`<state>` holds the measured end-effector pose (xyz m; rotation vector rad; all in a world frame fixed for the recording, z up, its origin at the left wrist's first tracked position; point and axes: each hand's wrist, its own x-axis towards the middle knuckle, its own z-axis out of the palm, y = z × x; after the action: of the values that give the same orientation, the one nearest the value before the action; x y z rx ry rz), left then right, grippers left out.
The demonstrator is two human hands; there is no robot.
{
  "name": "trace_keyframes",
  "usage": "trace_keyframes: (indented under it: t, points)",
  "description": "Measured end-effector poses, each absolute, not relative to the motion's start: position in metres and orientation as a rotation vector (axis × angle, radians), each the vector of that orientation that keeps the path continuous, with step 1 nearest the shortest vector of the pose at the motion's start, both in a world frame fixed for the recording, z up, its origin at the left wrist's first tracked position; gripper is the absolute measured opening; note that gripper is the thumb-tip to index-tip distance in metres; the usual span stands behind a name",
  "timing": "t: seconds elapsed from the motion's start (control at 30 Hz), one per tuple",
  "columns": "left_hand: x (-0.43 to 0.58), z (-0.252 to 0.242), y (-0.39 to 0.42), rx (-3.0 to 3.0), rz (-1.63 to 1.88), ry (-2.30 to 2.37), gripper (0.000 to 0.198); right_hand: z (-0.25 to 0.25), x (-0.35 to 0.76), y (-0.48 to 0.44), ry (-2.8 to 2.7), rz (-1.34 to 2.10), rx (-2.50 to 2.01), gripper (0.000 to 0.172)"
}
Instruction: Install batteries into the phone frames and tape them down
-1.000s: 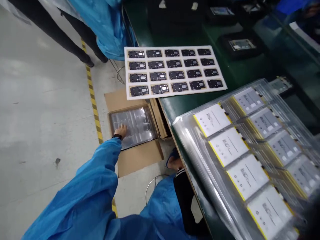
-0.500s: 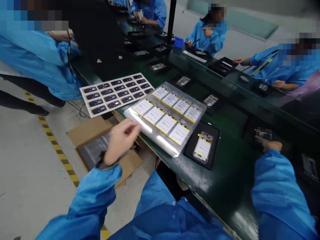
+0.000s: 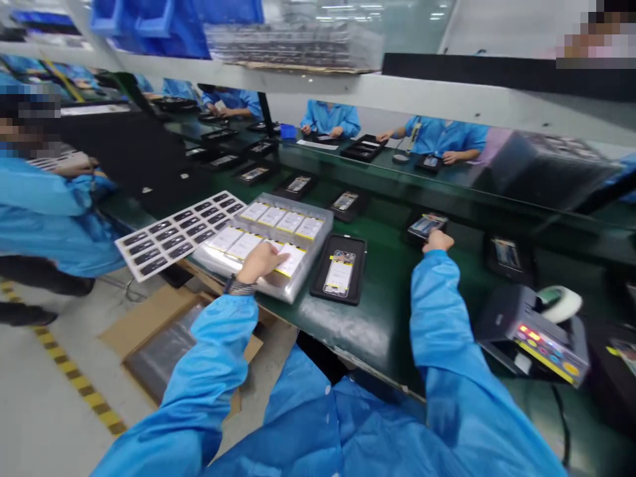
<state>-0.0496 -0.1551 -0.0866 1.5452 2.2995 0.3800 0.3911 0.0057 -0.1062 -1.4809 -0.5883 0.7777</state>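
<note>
My left hand (image 3: 259, 262) is over the front row of a clear plastic tray (image 3: 278, 291), its fingers closed at a white phone battery (image 3: 292, 260). White batteries with yellow edges fill two rows of this tray. Just right of it, an opened phone (image 3: 340, 273) with a white battery inside lies in a black holder (image 3: 324, 291). Farther right, my right hand (image 3: 438, 241) has its fingers closed on the near right edge of another black holder (image 3: 413, 233), which carries an opened phone (image 3: 428, 224). The fingertips there are partly hidden.
A white sheet of dark parts (image 3: 181, 232) lies at the left. More black holders with phones (image 3: 345, 202) line the green table (image 3: 382, 285). A grey device with a lit display (image 3: 541, 338) stands right. An open cardboard box (image 3: 149, 318) is below; co-workers sit across.
The view has swung right and up. My left hand has moved from beside the tray onto a battery. My right hand has gone from pointing over a phone to gripping its holder.
</note>
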Motion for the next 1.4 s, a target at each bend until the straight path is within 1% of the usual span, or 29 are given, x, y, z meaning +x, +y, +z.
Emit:
trace_keyframes:
  t: [0.07,0.13,0.17,0.23,0.33,0.37,0.43,0.5,0.63,0.7,0.77,0.83,0.87,0.97,1.03,1.17,1.3,1.33,1.4]
  points:
    - [-0.055,-0.077,-0.156,1.596,0.511,2.174,0.027,-0.114,0.383,-0.008,-0.527,0.817,-1.416,0.026]
    - [-0.057,-0.068,-0.158,1.581,0.679,2.041,0.022,-0.125,0.373,-0.028,-0.478,0.859,-1.354,0.017]
    - [-0.055,-0.065,-0.159,1.559,0.748,2.003,0.021,-0.132,0.367,-0.040,-0.466,0.881,-1.323,0.013]
    - [-0.046,-0.064,-0.160,1.537,0.819,2.038,0.028,-0.146,0.352,-0.066,-0.460,0.927,-1.270,0.011]
    - [-0.025,-0.075,-0.159,1.589,0.790,2.245,0.024,-0.163,0.326,-0.098,-0.471,0.994,-1.220,0.015]
    - [-0.020,-0.079,-0.159,1.594,0.771,2.306,0.027,-0.167,0.318,-0.106,-0.476,1.020,-1.211,0.016]
    - [-0.016,-0.087,-0.159,1.575,0.742,2.363,0.039,-0.172,0.304,-0.114,-0.496,1.080,-1.198,0.018]
    - [-0.021,-0.088,-0.160,1.541,0.744,2.345,0.042,-0.174,0.298,-0.117,-0.521,1.136,-1.187,0.019]
    - [-0.044,-0.067,-0.164,1.504,0.769,2.105,0.033,-0.171,0.303,-0.124,-0.549,1.162,-1.164,0.026]
    - [-0.048,-0.053,-0.164,1.451,0.901,1.992,0.034,-0.168,0.307,-0.131,-0.559,1.154,-1.151,0.032]
    - [-0.036,-0.044,-0.162,1.372,1.115,1.892,0.035,-0.167,0.308,-0.141,-0.570,1.150,-1.138,0.038]
    - [-0.003,-0.044,-0.157,1.295,1.272,1.722,0.038,-0.166,0.304,-0.150,-0.577,1.144,-1.126,0.042]
    - [0.020,-0.048,-0.154,1.269,1.289,1.615,0.040,-0.166,0.302,-0.153,-0.577,1.138,-1.125,0.043]
    - [0.098,-0.070,-0.143,1.228,1.166,1.314,0.045,-0.165,0.298,-0.163,-0.580,1.117,-1.107,0.044]
    - [0.140,-0.086,-0.135,1.215,1.083,1.205,0.045,-0.165,0.299,-0.170,-0.588,1.114,-1.077,0.044]
    - [0.180,-0.104,-0.127,1.323,1.019,1.172,0.038,-0.163,0.309,-0.184,-0.585,1.117,-1.048,0.045]
    - [0.187,-0.110,-0.129,1.698,1.117,1.301,0.025,-0.160,0.320,-0.199,-0.595,1.087,-1.044,0.042]
    - [0.189,-0.111,-0.130,1.749,1.139,1.333,0.026,-0.158,0.321,-0.204,-0.602,1.076,-1.044,0.041]
    - [0.192,-0.115,-0.133,1.714,1.147,1.316,0.034,-0.156,0.323,-0.212,-0.621,1.062,-1.041,0.039]
